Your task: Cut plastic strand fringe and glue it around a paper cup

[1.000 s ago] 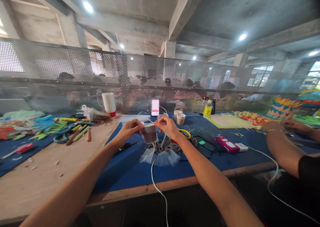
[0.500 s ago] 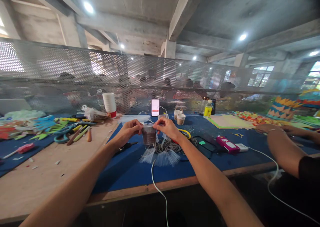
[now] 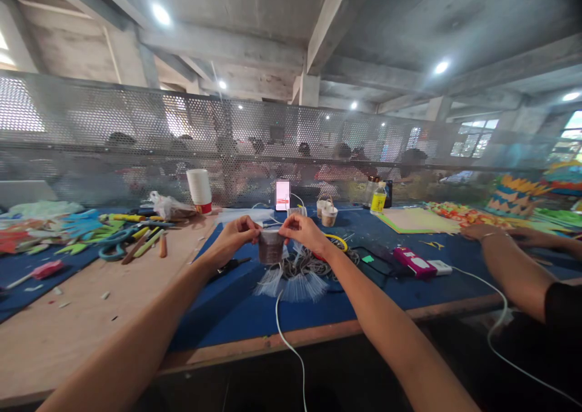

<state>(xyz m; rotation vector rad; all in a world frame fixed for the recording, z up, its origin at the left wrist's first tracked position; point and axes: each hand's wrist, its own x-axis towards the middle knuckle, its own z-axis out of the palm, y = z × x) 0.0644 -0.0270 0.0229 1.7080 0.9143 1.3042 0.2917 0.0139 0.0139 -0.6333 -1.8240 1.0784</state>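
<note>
A small cup [image 3: 271, 247], brown in its lower part and paler at the rim, hangs upright above the blue mat. My left hand [image 3: 240, 235] pinches its rim on the left side. On the opposite side, the thumb and fingertips of my right hand [image 3: 301, 230] are closed at the rim. Below and behind the cup lie a tangle of grey-brown cord [image 3: 313, 268] and fans of clear plastic strips [image 3: 307, 288]. Part of a yellow ring-shaped handle [image 3: 340, 241] shows behind my right wrist.
A lit phone [image 3: 282, 195] stands at the back, by two small cups with handles [image 3: 329, 217]. Stacked paper cups [image 3: 199, 188], scissors [image 3: 116, 243] and tools lie left. To the right are a yellow bottle [image 3: 377, 200], a magenta box [image 3: 413, 262] and a co-worker's arm [image 3: 513, 263].
Both my hands keep their pinch on the cup, which has barely shifted. The co-worker's arm at the right has moved slightly left.
</note>
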